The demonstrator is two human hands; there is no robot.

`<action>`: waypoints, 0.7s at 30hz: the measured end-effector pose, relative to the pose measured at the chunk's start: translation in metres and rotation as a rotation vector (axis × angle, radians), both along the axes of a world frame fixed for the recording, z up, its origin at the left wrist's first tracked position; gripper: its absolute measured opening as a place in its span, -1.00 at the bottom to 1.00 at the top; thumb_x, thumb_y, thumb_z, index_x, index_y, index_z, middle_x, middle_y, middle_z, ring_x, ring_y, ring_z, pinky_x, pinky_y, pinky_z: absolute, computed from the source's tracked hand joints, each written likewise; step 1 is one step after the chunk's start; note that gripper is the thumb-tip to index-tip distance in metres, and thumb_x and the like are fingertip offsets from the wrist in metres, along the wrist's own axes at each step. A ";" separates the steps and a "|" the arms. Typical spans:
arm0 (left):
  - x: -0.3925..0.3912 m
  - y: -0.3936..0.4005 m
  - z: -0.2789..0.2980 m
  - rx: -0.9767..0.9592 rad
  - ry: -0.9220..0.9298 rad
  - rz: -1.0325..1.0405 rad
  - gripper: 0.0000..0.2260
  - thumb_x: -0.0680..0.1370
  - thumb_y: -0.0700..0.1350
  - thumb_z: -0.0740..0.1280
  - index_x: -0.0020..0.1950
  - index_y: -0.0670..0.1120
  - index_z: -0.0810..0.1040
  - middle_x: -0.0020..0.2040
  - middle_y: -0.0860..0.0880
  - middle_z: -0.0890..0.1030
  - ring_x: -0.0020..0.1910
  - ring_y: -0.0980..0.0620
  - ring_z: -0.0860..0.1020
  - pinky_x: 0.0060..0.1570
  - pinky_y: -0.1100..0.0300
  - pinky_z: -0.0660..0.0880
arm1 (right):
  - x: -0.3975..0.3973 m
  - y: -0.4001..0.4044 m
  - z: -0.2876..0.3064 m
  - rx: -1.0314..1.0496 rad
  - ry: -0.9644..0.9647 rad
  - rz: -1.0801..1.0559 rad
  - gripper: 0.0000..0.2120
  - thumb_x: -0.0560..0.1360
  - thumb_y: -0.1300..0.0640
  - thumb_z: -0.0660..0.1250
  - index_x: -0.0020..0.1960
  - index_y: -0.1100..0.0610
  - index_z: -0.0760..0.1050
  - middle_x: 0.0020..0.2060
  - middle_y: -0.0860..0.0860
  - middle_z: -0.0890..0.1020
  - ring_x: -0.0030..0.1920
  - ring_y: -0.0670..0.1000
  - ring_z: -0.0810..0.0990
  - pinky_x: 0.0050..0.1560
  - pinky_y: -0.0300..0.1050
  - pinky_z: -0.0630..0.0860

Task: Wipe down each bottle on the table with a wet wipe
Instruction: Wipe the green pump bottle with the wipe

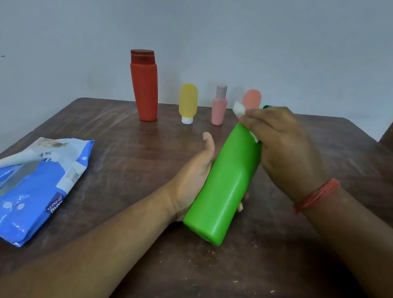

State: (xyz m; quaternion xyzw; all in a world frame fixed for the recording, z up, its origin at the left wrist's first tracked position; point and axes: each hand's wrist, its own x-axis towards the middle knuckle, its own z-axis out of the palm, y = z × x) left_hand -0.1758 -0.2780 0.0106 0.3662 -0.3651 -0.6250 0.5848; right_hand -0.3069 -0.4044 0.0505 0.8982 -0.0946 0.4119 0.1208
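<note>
The right hand [285, 146] has its fingers closed on a white wet wipe [239, 109] at the neck of the green bottle [226, 184], while the left hand [196, 174] wraps the tilted bottle's lower body above the surface [273, 275]. This looks like an early bottle. The red bottle [144, 87], yellow bottle [187, 103], pink bottle [218, 108] and peach bottle [251, 99] stand upright along the far edge, with nothing showing whether any has been wiped.
</note>
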 end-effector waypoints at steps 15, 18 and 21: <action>0.018 0.003 -0.001 -0.037 0.218 0.333 -0.39 0.65 0.27 0.05 0.22 -0.21 0.60 0.06 -0.24 0.63 -0.12 -0.14 0.63 -0.11 0.05 0.62 | -0.001 0.037 -0.027 0.301 0.014 0.178 -0.82 0.56 0.24 0.31 0.12 0.24 0.60 -0.02 0.09 0.60 -0.02 0.06 0.57 0.06 -0.16 0.48; 0.027 0.010 0.006 -0.025 0.334 0.397 -0.35 0.65 0.31 0.04 0.22 -0.23 0.59 0.02 -0.24 0.65 -0.12 -0.14 0.66 -0.15 0.04 0.65 | 0.003 0.059 -0.024 0.242 0.047 0.307 -0.84 0.54 0.29 0.34 0.08 0.27 0.63 -0.01 0.09 0.64 0.01 0.06 0.59 0.12 -0.20 0.48; 0.028 0.013 0.013 -0.004 0.445 0.411 -0.28 0.61 0.37 0.05 0.12 -0.28 0.60 -0.09 -0.24 0.64 -0.22 -0.15 0.66 -0.22 0.04 0.65 | -0.002 0.067 -0.021 0.185 0.058 0.355 -0.83 0.55 0.33 0.34 0.10 0.28 0.65 0.03 0.09 0.66 0.04 0.06 0.60 0.16 -0.21 0.48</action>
